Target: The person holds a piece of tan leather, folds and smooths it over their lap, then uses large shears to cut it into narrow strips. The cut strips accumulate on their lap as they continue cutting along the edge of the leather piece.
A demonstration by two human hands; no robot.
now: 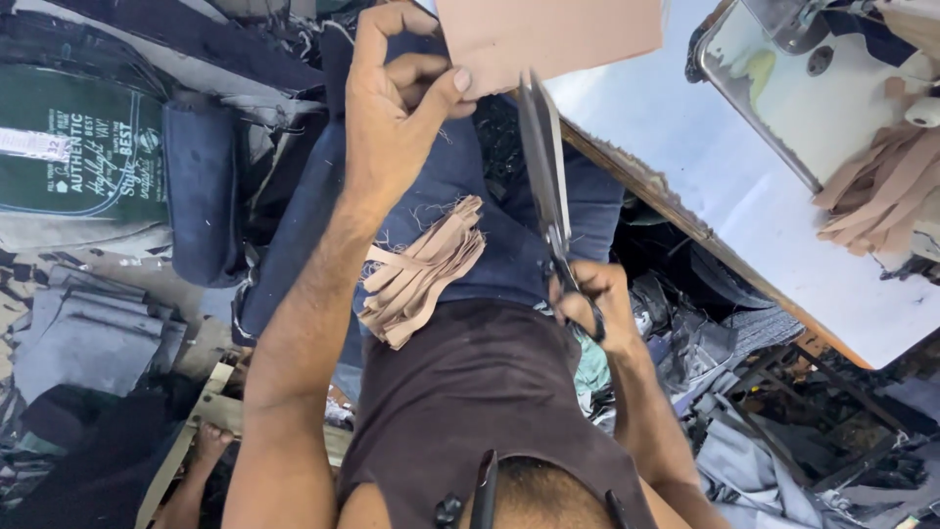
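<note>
The tan fabric sheet (548, 34) sits at twelve o'clock, pinched at its lower corner by the left hand (397, 108). The right hand (587, 299), at five o'clock, grips the scissors (545, 176). Keeping the sheet taut probably gives straight strips like the cut pile (421, 269) on the lap.

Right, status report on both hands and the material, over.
Left hand pinching tan sheet. Right hand gripping scissors, blades at sheet's edge. Cut strips on lap; nothing blocking.

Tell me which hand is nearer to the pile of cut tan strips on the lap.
Left. The left hand pinches the tan sheet above the strips; the right hand works the scissors beside them, slightly farther.
</note>
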